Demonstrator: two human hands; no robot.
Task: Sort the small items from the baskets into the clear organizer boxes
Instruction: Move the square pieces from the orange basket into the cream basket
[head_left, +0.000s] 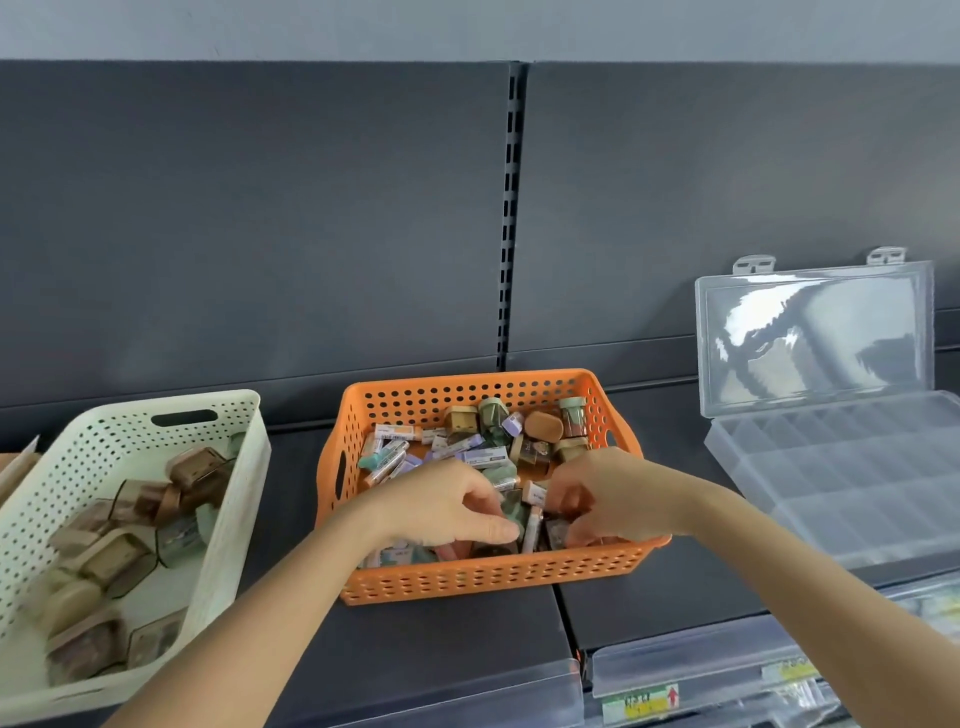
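"Starting with the big things, what is laid out?"

"A dark shelf (441, 634) carries everything. At the far right a clear organizer box (852, 467) lies open, its lid (815, 338) stood up against the back panel. Its compartments look unfilled, though the plastic is hazy. At the left sits a white basket (228, 499) of brownish little cases (111, 558). Between them is the orange basket (493, 577), heaped with small items (485, 457)."

"And the hands?"

"Both are down in the near part of the orange basket. The left hand (441, 506) has fingers and thumb curled together on a pale green piece (511, 508). The right hand (608, 493) is curled knuckles-up into the pile; whether it has hold of anything I cannot tell."

"How will that stock handle?"

"Light, I'd judge, and hard rather than soft: slim labelled tubes (385, 464) and small capped jars (573, 415). The tubes look smooth and apt to roll or slip, so pinch one across its middle with thumb and two fingers. The jars may be glass or clear plastic, so take them round the body, not by the cap, and set them into a compartment rather than drop them."
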